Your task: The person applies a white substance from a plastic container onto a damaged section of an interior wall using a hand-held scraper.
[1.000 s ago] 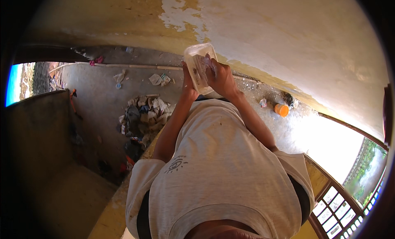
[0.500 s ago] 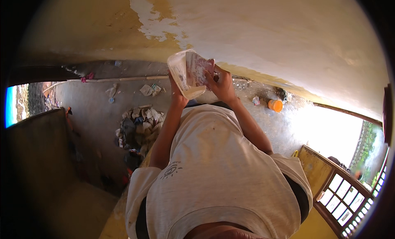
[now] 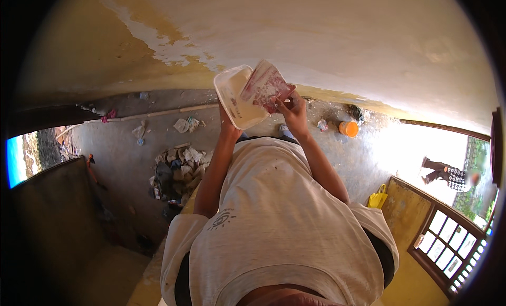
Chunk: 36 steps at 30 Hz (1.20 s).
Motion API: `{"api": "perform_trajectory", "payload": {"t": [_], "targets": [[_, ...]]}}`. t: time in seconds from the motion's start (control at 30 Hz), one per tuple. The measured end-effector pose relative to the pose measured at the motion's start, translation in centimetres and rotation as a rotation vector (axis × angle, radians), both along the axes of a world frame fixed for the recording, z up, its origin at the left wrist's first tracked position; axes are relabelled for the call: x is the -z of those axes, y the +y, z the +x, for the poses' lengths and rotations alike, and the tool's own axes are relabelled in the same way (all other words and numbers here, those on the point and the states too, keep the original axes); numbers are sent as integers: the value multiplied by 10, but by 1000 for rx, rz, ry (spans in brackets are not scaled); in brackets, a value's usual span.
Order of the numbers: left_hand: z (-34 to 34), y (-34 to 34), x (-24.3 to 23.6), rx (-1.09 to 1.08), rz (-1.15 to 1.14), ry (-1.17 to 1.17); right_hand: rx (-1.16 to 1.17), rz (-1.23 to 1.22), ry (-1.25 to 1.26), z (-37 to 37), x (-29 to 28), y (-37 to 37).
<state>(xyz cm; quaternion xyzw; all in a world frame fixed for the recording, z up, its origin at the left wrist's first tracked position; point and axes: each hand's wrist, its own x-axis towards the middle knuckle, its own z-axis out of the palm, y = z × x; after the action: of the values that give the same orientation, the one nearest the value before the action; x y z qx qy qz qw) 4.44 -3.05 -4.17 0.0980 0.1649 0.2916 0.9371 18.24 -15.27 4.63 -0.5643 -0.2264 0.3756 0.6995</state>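
Note:
My left hand [image 3: 230,125] is closed around the lower side of a whitish plastic tub [image 3: 230,92], which is tilted so its inside shows pale residue. In my right hand [image 3: 295,112] is a flat, dark red spreader [image 3: 270,84] smeared with white paste. My fingers pinch its right edge, and its blade overlaps the tub's right rim. Whether the spreader touches the rim I cannot tell. Just beyond both hands rises a wall [image 3: 337,37], coated pale over much of its face, with yellow paint [image 3: 74,48] and a ragged white patch at the left.
Below the wall, a long pole [image 3: 163,112] lies on the floor. A heap of crumpled paper and rubbish [image 3: 182,169] is at the left. An orange bucket [image 3: 348,129] stands to the right, and a yellow bag [image 3: 377,197] is by the doorway. Outside is a person [image 3: 448,175].
The spreader has swung upward and right, uncovering more of the tub's inside. My view has shifted slightly. A person now shows outside the doorway, and more of the yellow bag is visible.

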Motion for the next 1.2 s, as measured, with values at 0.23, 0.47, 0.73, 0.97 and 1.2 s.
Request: {"api": "perform_trajectory", "payload": {"t": [0.23, 0.47, 0.73, 0.97, 1.2], "targets": [[29, -23, 16, 47, -30, 8, -70, 15, -20, 37, 4, -39], [62, -49, 9, 125, -25, 15, -14, 228, -205, 64, 4, -65], [97, -80, -22, 238, 100, -6, -170, 135, 45, 99, 21, -117], [121, -111, 10, 154, 143, 169, -121, 343, 366, 134, 36, -170], [147, -156, 26, 98, 130, 181, 244, -17, 40, 173, 29, -225]]}}
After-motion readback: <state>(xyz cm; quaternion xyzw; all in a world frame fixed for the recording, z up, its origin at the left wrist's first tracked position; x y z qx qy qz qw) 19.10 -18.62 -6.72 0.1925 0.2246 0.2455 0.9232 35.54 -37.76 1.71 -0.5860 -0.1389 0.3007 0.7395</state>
